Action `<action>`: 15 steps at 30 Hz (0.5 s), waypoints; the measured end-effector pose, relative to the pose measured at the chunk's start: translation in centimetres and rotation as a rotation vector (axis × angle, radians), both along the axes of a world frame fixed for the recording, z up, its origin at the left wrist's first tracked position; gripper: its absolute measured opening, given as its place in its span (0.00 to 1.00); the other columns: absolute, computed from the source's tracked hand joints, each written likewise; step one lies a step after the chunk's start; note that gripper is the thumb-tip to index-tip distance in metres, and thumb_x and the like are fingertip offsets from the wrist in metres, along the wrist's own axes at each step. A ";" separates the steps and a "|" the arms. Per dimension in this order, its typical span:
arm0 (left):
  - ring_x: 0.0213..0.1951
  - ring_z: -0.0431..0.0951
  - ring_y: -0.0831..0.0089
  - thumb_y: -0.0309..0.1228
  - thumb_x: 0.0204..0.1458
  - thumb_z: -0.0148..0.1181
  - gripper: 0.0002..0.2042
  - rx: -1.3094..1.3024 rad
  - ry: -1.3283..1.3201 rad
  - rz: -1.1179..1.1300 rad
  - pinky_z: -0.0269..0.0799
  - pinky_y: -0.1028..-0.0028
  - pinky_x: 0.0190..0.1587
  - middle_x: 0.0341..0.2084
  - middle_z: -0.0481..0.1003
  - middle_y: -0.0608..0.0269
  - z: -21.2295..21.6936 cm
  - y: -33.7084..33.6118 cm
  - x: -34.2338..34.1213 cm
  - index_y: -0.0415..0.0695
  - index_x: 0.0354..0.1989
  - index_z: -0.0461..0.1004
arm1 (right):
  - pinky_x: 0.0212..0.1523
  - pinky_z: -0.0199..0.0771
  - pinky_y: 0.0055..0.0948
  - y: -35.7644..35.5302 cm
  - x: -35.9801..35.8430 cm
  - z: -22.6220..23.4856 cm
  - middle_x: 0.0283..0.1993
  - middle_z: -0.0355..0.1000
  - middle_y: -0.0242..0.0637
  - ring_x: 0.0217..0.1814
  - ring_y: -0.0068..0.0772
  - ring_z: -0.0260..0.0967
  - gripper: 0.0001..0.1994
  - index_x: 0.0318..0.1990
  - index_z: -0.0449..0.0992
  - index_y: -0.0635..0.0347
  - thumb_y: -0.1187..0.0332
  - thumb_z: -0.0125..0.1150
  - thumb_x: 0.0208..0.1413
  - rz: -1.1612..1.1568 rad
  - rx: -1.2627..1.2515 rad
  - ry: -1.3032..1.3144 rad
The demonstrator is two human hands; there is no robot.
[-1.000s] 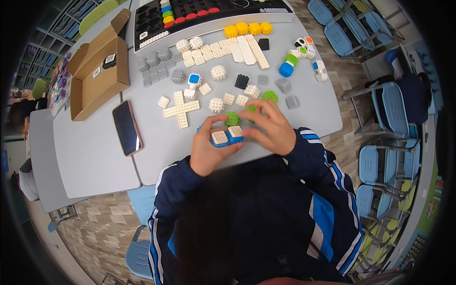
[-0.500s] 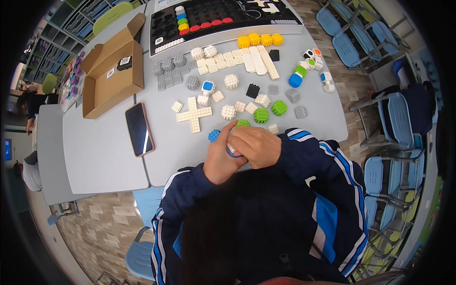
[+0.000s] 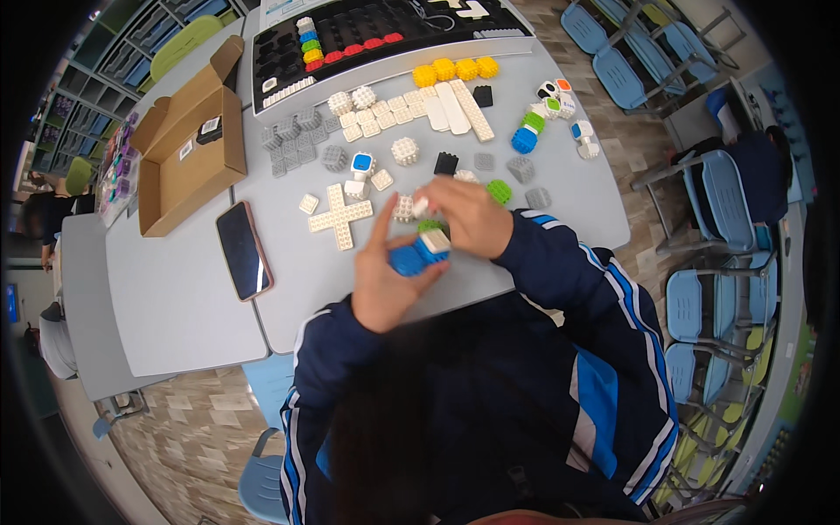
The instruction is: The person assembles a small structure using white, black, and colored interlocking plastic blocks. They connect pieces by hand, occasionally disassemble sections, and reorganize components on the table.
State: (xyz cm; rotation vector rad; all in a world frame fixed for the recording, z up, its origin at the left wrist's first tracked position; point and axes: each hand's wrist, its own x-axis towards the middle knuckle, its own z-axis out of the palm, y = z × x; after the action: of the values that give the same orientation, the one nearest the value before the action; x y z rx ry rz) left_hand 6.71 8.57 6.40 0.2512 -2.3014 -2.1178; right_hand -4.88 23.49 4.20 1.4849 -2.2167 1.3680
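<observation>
A pale grey, smooth-topped desk [image 3: 175, 306] made of joined sections fills the middle. Below it lies a floor of beige and brown mottled tiles [image 3: 188, 437]. Blue plastic chairs with grey metal legs [image 3: 709, 306] stand in a row on the right, more of them at the top right. A light-blue chair seat [image 3: 262, 477] sits at the bottom left. Shelving with blue bins [image 3: 166, 17] lines the top left.
</observation>
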 end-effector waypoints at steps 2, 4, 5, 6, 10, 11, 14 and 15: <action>0.24 0.77 0.78 0.21 0.42 0.73 0.44 0.125 -0.006 0.044 0.72 0.79 0.23 0.33 0.80 0.51 1.1 -0.6 -0.8 0.42 0.69 0.53 | 0.41 0.70 0.38 0.6 -1.6 -0.4 0.36 0.71 0.44 0.41 0.48 0.68 0.08 0.40 0.75 0.64 0.75 0.59 0.52 -0.132 0.098 0.024; 0.24 0.77 0.77 0.21 0.43 0.73 0.42 0.150 -0.029 0.062 0.71 0.79 0.22 0.32 0.80 0.52 2.0 -1.6 -1.3 0.42 0.67 0.55 | 0.46 0.67 0.39 1.2 -2.1 -2.2 0.36 0.71 0.40 0.42 0.44 0.68 0.07 0.40 0.78 0.59 0.74 0.59 0.53 -0.201 0.217 0.062; 0.23 0.76 0.77 0.21 0.43 0.73 0.40 0.158 -0.028 0.078 0.72 0.79 0.22 0.32 0.80 0.52 2.1 -1.7 -1.4 0.41 0.66 0.57 | 0.46 0.67 0.38 1.3 -2.2 -2.9 0.37 0.71 0.40 0.42 0.43 0.68 0.07 0.41 0.78 0.59 0.73 0.60 0.54 -0.210 0.233 0.077; 0.24 0.76 0.78 0.21 0.43 0.73 0.40 0.158 -0.033 0.076 0.72 0.79 0.22 0.32 0.80 0.52 2.0 -1.8 -1.5 0.40 0.66 0.56 | 0.47 0.67 0.38 1.4 -2.1 -3.5 0.37 0.71 0.39 0.42 0.43 0.68 0.08 0.41 0.78 0.59 0.72 0.60 0.54 -0.221 0.249 0.092; 0.24 0.77 0.79 0.20 0.44 0.72 0.40 0.162 -0.029 0.086 0.71 0.80 0.23 0.31 0.80 0.53 1.0 -1.7 -1.5 0.40 0.65 0.55 | 0.49 0.70 0.38 1.0 -0.7 -0.9 0.42 0.72 0.40 0.45 0.46 0.69 0.11 0.47 0.78 0.59 0.69 0.59 0.58 -0.159 0.123 -0.001; 0.25 0.77 0.79 0.20 0.44 0.72 0.39 0.158 -0.024 0.092 0.71 0.80 0.23 0.30 0.80 0.54 0.8 -1.6 -1.5 0.41 0.65 0.55 | 0.48 0.70 0.38 0.9 -0.2 0.3 0.42 0.72 0.41 0.45 0.47 0.69 0.12 0.48 0.78 0.59 0.68 0.59 0.58 -0.082 0.066 -0.092; 0.29 0.78 0.80 0.20 0.44 0.72 0.38 0.112 -0.080 0.006 0.72 0.80 0.28 0.31 0.80 0.54 0.7 -1.4 -1.5 0.41 0.64 0.57 | 0.44 0.72 0.39 1.2 1.2 1.8 0.42 0.72 0.42 0.44 0.48 0.71 0.12 0.49 0.75 0.60 0.66 0.57 0.60 0.100 0.149 -0.241; 0.30 0.78 0.80 0.20 0.44 0.71 0.38 0.089 -0.081 -0.023 0.72 0.80 0.30 0.31 0.80 0.54 0.8 -1.2 -1.3 0.41 0.64 0.58 | 0.42 0.72 0.39 1.4 1.4 1.8 0.41 0.72 0.42 0.44 0.49 0.72 0.12 0.49 0.74 0.60 0.66 0.56 0.61 0.153 0.218 -0.271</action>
State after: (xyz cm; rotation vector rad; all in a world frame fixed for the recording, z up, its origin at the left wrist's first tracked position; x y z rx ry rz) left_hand 5.36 7.38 7.17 0.3185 -2.2654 -2.2652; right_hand -3.45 24.86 6.04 1.6578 -2.5349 1.4921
